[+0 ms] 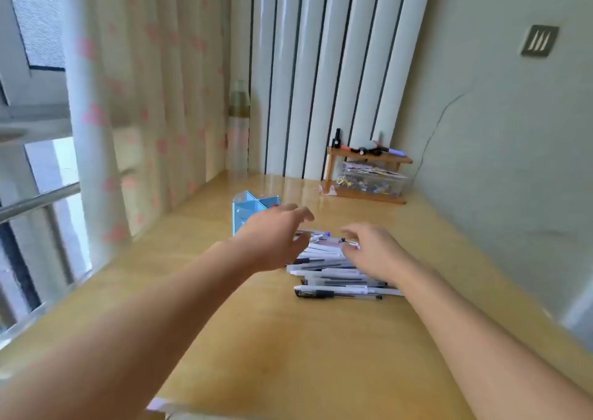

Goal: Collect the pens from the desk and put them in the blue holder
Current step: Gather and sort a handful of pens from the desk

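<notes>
Several pens (333, 278) lie in a loose pile on the wooden desk (288, 339), mostly white and clear barrels with dark tips. The blue holder (248, 209), with divided compartments, stands just behind and left of the pile. My left hand (272, 240) hovers over the pile's left edge, fingers spread, partly covering the holder's front. Over the right side of the pile floats my right hand (373, 249), fingers curled loosely apart. Neither hand holds anything that I can see.
A small wooden shelf (369, 159) with bottles on top and a clear box of small items under it stands at the back right by the wall. A tall bottle (239, 130) stands at the back left beside the curtain. A window rail runs along the left.
</notes>
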